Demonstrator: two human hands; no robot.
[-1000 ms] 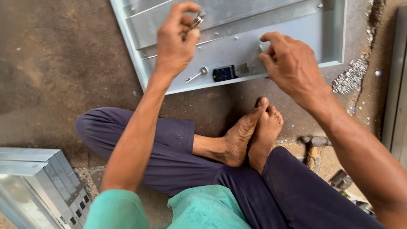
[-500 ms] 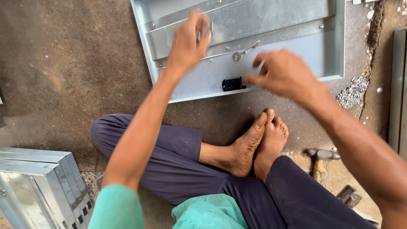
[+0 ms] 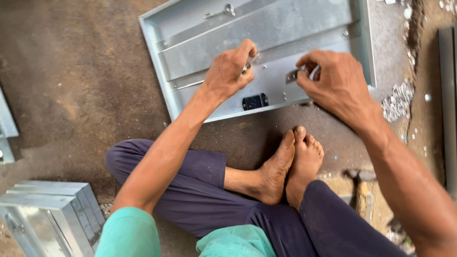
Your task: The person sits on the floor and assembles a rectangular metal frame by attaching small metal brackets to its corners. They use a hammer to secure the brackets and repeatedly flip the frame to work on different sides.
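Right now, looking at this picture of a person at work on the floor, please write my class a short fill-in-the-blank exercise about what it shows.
1. The person sits cross-legged on the ground with ____ feet.
2. Both hands, the left hand and the right hand, are on a shallow grey ____ tray.
3. A small ____ block is fixed near the tray's front edge.
4. A hammer lies on the ground beside the person's ____ leg.

Missing words: bare; metal; black; right

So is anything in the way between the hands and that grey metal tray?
Nothing visible. The left hand and right hand are both already down on the metal tray, each pinching a small metal part against it.
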